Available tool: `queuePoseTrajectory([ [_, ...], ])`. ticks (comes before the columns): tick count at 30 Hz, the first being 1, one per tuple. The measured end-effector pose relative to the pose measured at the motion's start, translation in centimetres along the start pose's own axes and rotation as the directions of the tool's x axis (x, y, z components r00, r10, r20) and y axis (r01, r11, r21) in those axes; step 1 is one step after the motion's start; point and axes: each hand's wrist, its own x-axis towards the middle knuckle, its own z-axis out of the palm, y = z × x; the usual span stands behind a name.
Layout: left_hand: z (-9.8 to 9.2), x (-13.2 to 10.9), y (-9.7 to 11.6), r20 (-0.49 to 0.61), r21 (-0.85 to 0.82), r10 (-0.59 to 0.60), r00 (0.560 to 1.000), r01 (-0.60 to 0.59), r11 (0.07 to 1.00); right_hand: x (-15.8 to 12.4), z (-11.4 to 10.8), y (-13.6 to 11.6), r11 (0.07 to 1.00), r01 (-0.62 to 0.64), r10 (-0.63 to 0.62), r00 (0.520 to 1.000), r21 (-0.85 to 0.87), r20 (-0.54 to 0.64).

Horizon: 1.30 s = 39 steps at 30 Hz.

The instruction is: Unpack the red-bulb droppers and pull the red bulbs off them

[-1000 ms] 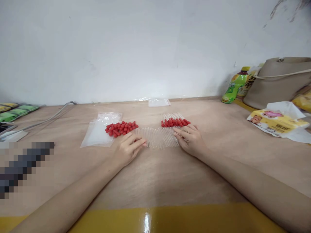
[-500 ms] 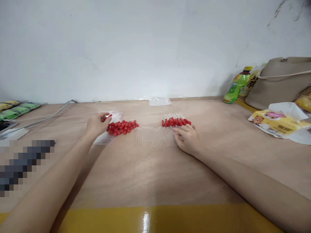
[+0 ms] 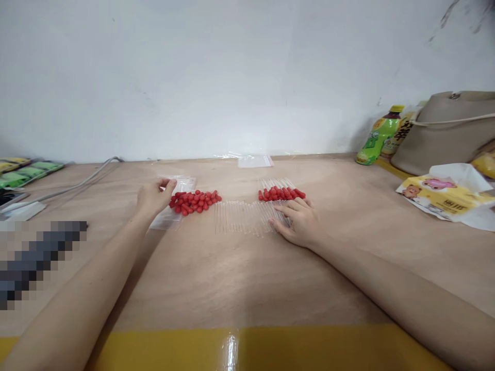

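My left hand (image 3: 155,196) is at the left end of a pile of red rubber bulbs (image 3: 195,202), above a clear plastic bag (image 3: 166,221). Its thumb and fingertips are pressed together; what they hold, if anything, is too small to make out. A row of clear thin tubes (image 3: 240,217) lies in the middle of the table. My right hand (image 3: 296,221) rests at the right end of that row, fingers apart, touching the tubes. Just behind it sit several red bulbs (image 3: 281,194) fitted on clear tubes that point away.
Near the wall lies a small clear bag (image 3: 254,162). At the right stand a green bottle (image 3: 379,136) and a beige bag (image 3: 444,136), with a yellow tissue pack (image 3: 444,193) in front. A grey cable (image 3: 85,179) and green packets (image 3: 31,174) are at the left.
The red bulb seen between my left fingers no longer shows there. My right thumb and fingers have spread apart over the clear tubes.
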Motion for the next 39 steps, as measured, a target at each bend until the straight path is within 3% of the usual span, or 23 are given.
queuePoseTrajectory([
  [4, 0.3, -2.1, 3.5, -0.064, 0.000, 0.222, 0.973, -0.222, 0.975, 0.0, 0.0, 0.1, 0.999, 0.018, -0.016, 0.999, 0.043, -0.035],
  [6, 1.1, -3.4, 5.9, 0.011, -0.041, 0.392, 0.920, -0.392, 0.919, -0.1, -0.2, 0.0, 0.996, 0.040, -0.037, 0.998, 0.075, -0.046],
  [9, 2.7, -4.9, 9.6, 0.136, -0.114, 0.544, 0.828, -0.532, 0.839, -0.1, -0.5, -0.1, 0.989, 0.084, -0.079, 0.996, 0.122, -0.048],
  [14, 6.1, -5.4, 14.6, 0.248, -0.175, 0.621, 0.744, -0.596, 0.784, -0.3, -0.9, 0.0, 0.979, 0.139, -0.135, 0.990, 0.149, -0.042],
  [17, 7.6, -5.0, 16.2, 0.272, -0.187, 0.681, 0.680, -0.657, 0.730, -0.4, -0.7, 0.1, 0.979, 0.141, -0.137, 0.990, 0.144, -0.039],
  [19, 8.2, -4.8, 16.7, 0.302, -0.172, 0.686, 0.663, -0.670, 0.723, -0.4, -0.5, 0.2, 0.980, 0.144, -0.140, 0.989, 0.137, -0.039],
  [33, 8.7, -5.8, 17.5, 0.313, -0.119, 0.579, 0.753, -0.573, 0.811, -0.3, -0.3, 0.2, 0.980, 0.142, -0.137, 0.989, 0.139, -0.048],
  [39, 7.3, -6.7, 15.8, 0.183, -0.189, 0.447, 0.876, -0.415, 0.890, -0.3, -0.7, 0.2, 0.979, 0.133, -0.129, 0.991, 0.152, -0.034],
])
